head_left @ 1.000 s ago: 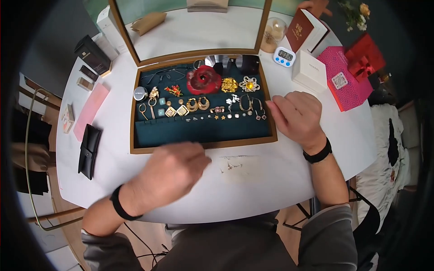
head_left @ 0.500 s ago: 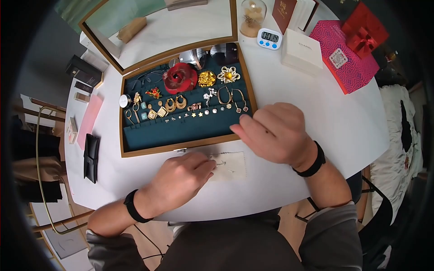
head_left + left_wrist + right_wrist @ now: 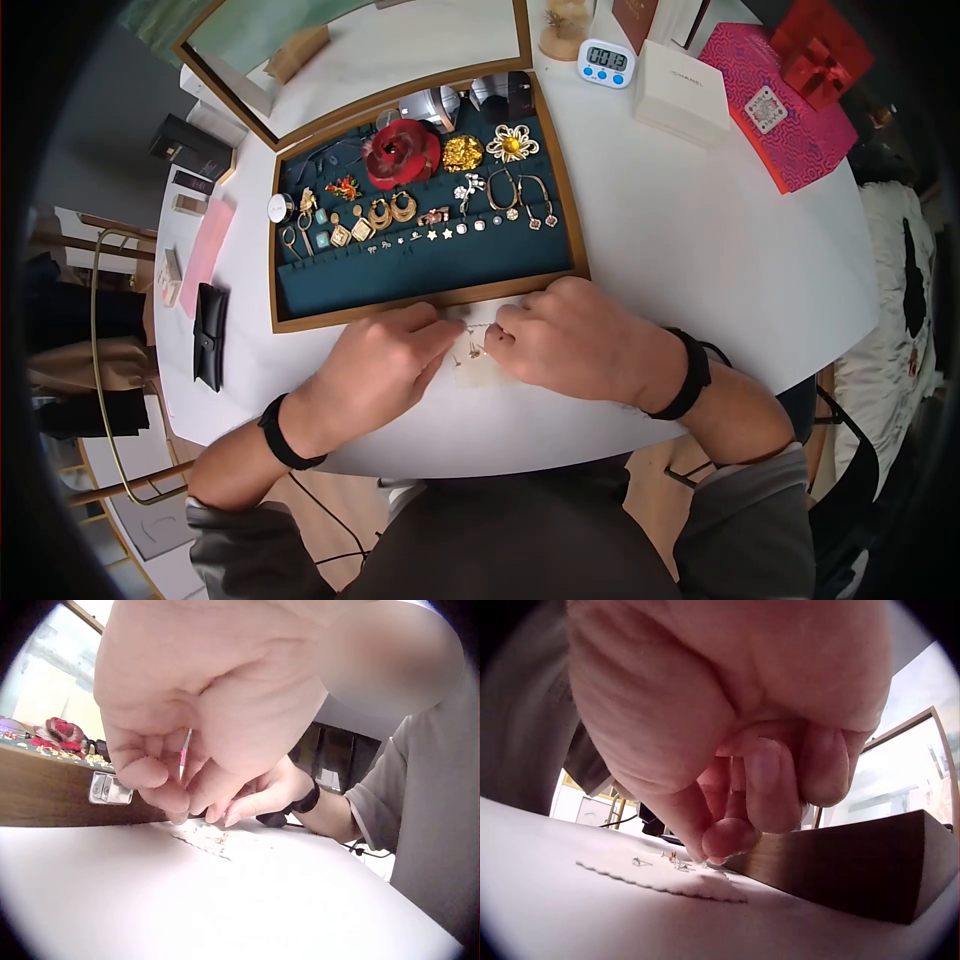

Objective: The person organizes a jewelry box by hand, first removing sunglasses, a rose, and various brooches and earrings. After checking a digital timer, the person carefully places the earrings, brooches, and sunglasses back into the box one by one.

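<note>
In the head view, both hands meet over a small cream cloth (image 3: 483,374) at the front edge of the jewelry box. Several small stud earrings (image 3: 475,350) lie on the cloth. My left hand (image 3: 375,365) pinches thumb and fingers together at the cloth's left side, a tiny stud showing right at the fingertips. Opposite it, my right hand (image 3: 580,345) has its fingers curled, thumb and index tips together low over the cloth. I cannot tell what sits between the right fingertips. In the right wrist view, loose studs (image 3: 676,862) lie just beside them.
The wooden jewelry box (image 3: 430,300) stands with its lid up, holding earrings, brooches and a red flower (image 3: 401,155). A timer (image 3: 606,64), white box (image 3: 683,95) and pink box (image 3: 790,130) are at right. A black pouch (image 3: 209,335) lies at left.
The right hand has moved left and down from beside the box to the cloth, meeting the left hand. The left hand came in to the cloth earlier. The head view has shifted.
</note>
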Tool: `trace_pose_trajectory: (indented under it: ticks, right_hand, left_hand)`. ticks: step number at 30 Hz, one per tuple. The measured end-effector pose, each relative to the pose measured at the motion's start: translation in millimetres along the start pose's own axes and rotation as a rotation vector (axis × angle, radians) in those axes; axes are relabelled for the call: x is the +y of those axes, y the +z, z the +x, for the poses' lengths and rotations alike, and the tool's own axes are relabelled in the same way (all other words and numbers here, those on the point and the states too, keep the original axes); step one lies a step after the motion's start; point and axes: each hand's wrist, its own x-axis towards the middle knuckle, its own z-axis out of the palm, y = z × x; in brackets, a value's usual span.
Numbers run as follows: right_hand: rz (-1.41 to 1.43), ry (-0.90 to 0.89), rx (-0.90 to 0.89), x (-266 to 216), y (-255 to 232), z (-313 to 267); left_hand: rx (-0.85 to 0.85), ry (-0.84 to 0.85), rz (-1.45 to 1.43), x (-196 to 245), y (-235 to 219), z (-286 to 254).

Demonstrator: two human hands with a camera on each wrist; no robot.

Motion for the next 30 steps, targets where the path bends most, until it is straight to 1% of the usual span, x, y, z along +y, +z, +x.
trace_pose_trajectory:
  ticks: [2, 4, 6, 8, 11, 15, 17, 21, 23, 24, 26, 27, 29, 30]
  right_hand:
    - [-0.006, 0.004, 0.016, 1.1, -1.4, 0.5]
    - [-0.013, 0.011, 0.030, 2.3, -3.6, 1.9]
    - [0.010, 0.028, 0.000, 3.6, -6.0, 3.3]
    - [0.010, 0.030, 0.024, 4.1, -7.7, 4.1]
    - [0.019, 0.031, 0.053, 5.8, -8.7, 3.8]
    - [0.029, 0.040, 0.057, 6.2, -8.0, 3.4]
    - [0.028, 0.042, 0.058, 6.4, -6.9, 3.3]
    - [0.022, 0.041, 0.060, 6.2, -6.2, 2.9]
    - [0.026, 0.036, 0.045, 5.6, -9.2, 3.2]
    - [0.031, 0.030, 0.030, 5.3, -10.1, 3.6]
    - [0.044, 0.019, 0.009, 5.1, -3.2, 1.7]
    - [0.057, 0.008, -0.011, 5.3, -1.0, 0.2]
    - [0.060, 0.012, -0.038, 5.2, -1.3, -0.5]
    - [0.065, 0.018, -0.064, 4.8, -0.8, 0.3]
  left_hand:
    - [-0.065, 0.034, 0.004, 2.2, 0.4, 2.0]
    - [-0.087, 0.028, 0.023, 3.7, 2.6, 4.6]
    - [-0.111, 0.025, 0.040, 2.4, 4.2, 7.1]
    - [-0.152, 0.055, 0.107, -0.1, 6.3, 9.6]
    - [-0.122, 0.092, 0.147, -1.9, 11.1, 10.5]
    - [-0.150, 0.120, 0.187, 0.4, 10.2, 11.0]
    - [-0.146, 0.160, 0.215, 1.6, 9.7, 11.6]
    - [-0.142, 0.153, 0.195, -2.2, 9.0, 9.3]
    - [-0.086, 0.130, 0.121, -4.0, 8.2, 7.0]
    - [-0.086, 0.130, 0.122, -3.7, 7.9, 6.4]
    - [-0.014, 0.110, 0.055, -2.5, 5.4, 3.9]
    - [-0.012, 0.107, 0.057, -1.7, 2.4, 2.3]
    - [0.023, -0.002, -0.093, -0.6, -11.2, -1.6]
    - [0.019, -0.007, -0.078, -0.1, -22.1, -3.3]
